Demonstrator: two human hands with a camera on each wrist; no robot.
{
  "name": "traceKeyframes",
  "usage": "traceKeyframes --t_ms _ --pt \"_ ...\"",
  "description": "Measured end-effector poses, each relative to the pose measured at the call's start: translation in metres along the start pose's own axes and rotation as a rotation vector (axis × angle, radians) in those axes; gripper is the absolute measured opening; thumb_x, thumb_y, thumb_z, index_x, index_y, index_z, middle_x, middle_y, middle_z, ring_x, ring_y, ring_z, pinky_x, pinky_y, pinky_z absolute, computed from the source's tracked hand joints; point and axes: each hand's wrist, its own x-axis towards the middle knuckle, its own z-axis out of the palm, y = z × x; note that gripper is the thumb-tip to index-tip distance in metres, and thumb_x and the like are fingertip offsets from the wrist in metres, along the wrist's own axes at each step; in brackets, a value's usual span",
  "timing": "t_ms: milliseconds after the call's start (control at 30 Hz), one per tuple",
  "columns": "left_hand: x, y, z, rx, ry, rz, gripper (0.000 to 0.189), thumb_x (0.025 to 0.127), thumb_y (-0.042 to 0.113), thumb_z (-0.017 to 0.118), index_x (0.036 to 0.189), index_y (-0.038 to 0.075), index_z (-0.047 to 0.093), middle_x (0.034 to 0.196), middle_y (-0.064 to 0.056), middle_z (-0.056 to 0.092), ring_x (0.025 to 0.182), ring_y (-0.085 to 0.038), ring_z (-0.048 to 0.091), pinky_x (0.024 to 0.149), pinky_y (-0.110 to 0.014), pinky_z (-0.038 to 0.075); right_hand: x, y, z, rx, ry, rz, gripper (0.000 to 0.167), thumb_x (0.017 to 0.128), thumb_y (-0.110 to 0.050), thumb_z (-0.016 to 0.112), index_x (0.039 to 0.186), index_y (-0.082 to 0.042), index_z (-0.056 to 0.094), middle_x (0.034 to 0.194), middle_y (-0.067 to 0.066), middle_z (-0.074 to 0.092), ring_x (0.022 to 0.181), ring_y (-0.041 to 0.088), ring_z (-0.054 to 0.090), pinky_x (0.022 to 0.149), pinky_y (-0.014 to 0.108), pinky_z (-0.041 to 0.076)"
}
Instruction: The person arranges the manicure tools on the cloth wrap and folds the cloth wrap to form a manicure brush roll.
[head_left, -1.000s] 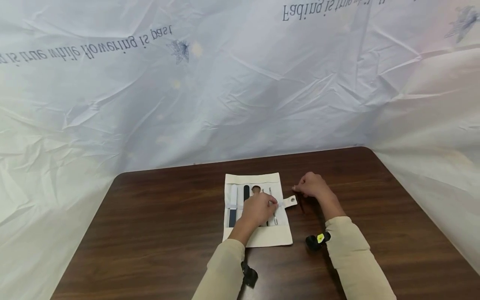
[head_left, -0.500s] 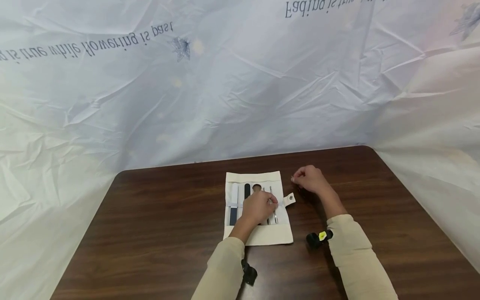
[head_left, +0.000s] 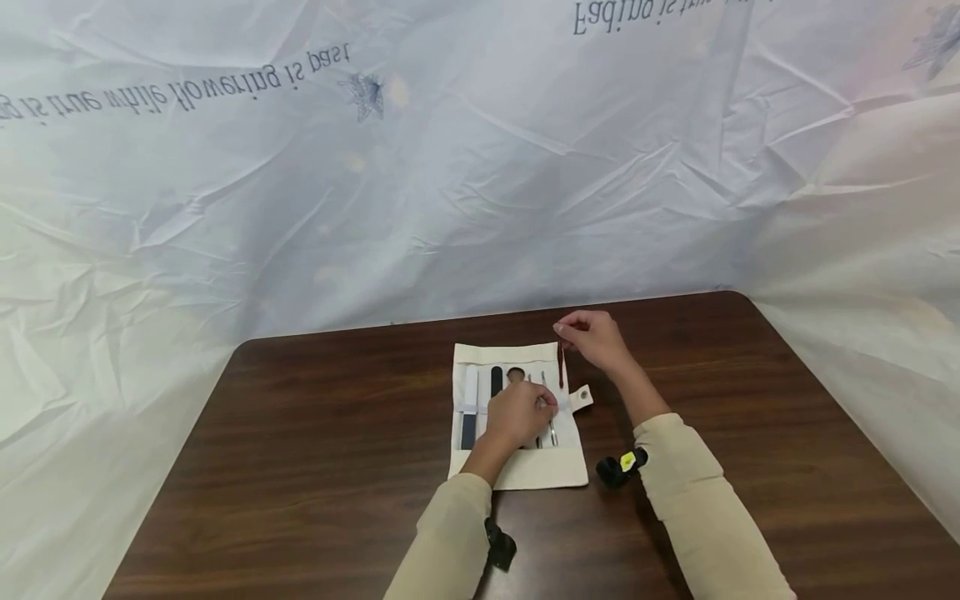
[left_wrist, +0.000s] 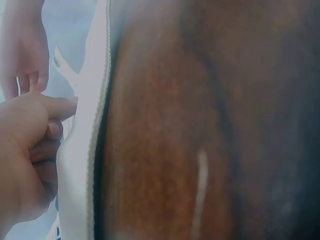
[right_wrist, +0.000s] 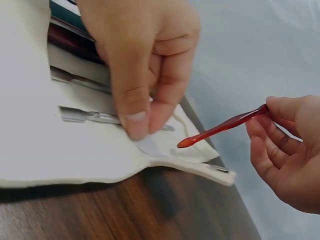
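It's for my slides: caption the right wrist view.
Right hand holds a red tool near an open cream case; left hand pinches its pale band.

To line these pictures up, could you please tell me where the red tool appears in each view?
Head: the red tool hangs from the right hand, a little right of and below centre.
Left wrist: not visible.
Right wrist: right of centre, about mid-height, slanting down to the left.
Shared landmark: the snap tab on the pouch, visible in all three.
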Motion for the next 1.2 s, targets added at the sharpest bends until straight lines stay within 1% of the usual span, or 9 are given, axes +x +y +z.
traceKeyframes --t_ms 100,233,400,567,700,833,1000,1100,1200 --pt "-0.001 0.001 -0.001 0.001 -0.006 0.002 0.011 0.096 0.029 0.07 0.095 0.023 0.079 0.058 0.009 0.057 0.052 -0.006 0.047 0.049 -0.025 0.035 0.001 0.003 0.004 -0.003 -0.027 0.042 0.026 0.101 -0.015 0.062 0.114 0.006 0.07 0.095 0.014 0.072 0.076 0.011 0.068 0.089 0.048 0.059" --pt "-0.002 0.002 -0.002 0.014 -0.009 0.006 0.011 0.096 0.029 0.07 0.095 0.024 0.079 0.06 0.009 0.058 0.053 -0.006 0.049 0.05 -0.026 0.036 0.001 0.007 0.008 -0.014 -0.073 0.077 0.026 0.101 -0.013 0.062 0.115 0.007 0.07 0.094 0.011 0.072 0.074 0.007 0.066 0.087 0.043 0.06" --pt "-0.001 0.001 0.0 0.022 0.005 0.009 0.011 0.095 0.029 0.07 0.094 0.025 0.079 0.062 0.01 0.059 0.054 -0.005 0.049 0.051 -0.025 0.036 0.0 0.01 0.008 -0.041 -0.139 0.115 0.026 0.102 -0.012 0.061 0.115 0.008 0.07 0.094 0.014 0.074 0.074 0.007 0.067 0.078 0.033 0.06" --pt "0.0 -0.001 0.001 0.017 0.013 0.007 0.01 0.095 0.029 0.07 0.093 0.025 0.079 0.062 0.01 0.059 0.055 -0.005 0.05 0.052 -0.026 0.036 -0.002 0.013 0.007 -0.058 -0.212 0.187 0.027 0.102 -0.012 0.06 0.115 0.009 0.07 0.084 0.006 0.073 0.072 0.007 0.065 0.07 0.024 0.057" --pt "0.0 -0.001 0.001 0.016 0.012 0.0 0.01 0.095 0.029 0.07 0.093 0.025 0.08 0.064 0.009 0.059 0.055 -0.006 0.05 0.052 -0.027 0.036 -0.005 0.015 0.005 -0.067 -0.302 0.233 0.027 0.101 -0.012 0.061 0.113 0.01 0.071 0.075 0.001 0.071 0.068 0.006 0.064 0.066 0.023 0.055" --pt "0.0 -0.001 0.001 0.007 0.014 -0.005 0.01 0.094 0.029 0.071 0.092 0.025 0.08 0.068 0.008 0.059 0.056 -0.006 0.05 0.052 -0.027 0.036 -0.009 0.017 0.004 -0.102 -0.371 0.252 0.026 0.099 -0.012 0.063 0.109 0.01 0.072 0.069 -0.001 0.07 0.064 0.006 0.064 0.067 0.025 0.056" --pt "0.0 -0.001 0.0 -0.001 0.012 -0.009 0.01 0.095 0.029 0.071 0.092 0.025 0.08 0.067 0.007 0.059 0.055 -0.007 0.05 0.052 -0.027 0.035 -0.009 0.02 0.005 -0.155 -0.377 0.26 0.025 0.098 -0.015 0.065 0.104 0.007 0.075 0.064 -0.005 0.067 0.063 0.005 0.064 0.067 0.024 0.055" --pt "0.0 -0.001 0.0 0.0 0.008 -0.011 0.01 0.095 0.029 0.07 0.093 0.025 0.08 0.067 0.008 0.058 0.054 -0.007 0.05 0.052 -0.027 0.035 -0.008 0.022 0.006 -0.19 -0.359 0.263 0.023 0.097 -0.017 0.066 0.1 0.003 0.076 0.062 -0.007 0.066 0.064 0.006 0.064 0.066 0.024 0.051" --pt "0.0 -0.001 0.0 -0.001 0.004 -0.01 0.011 0.096 0.029 0.07 0.093 0.025 0.08 0.066 0.008 0.057 0.053 -0.007 0.048 0.051 -0.027 0.035 -0.009 0.021 0.007 -0.24 -0.337 0.247 0.022 0.096 -0.019 0.067 0.093 0.001 0.077 0.061 -0.007 0.066 0.064 0.007 0.063 0.065 0.024 0.049"
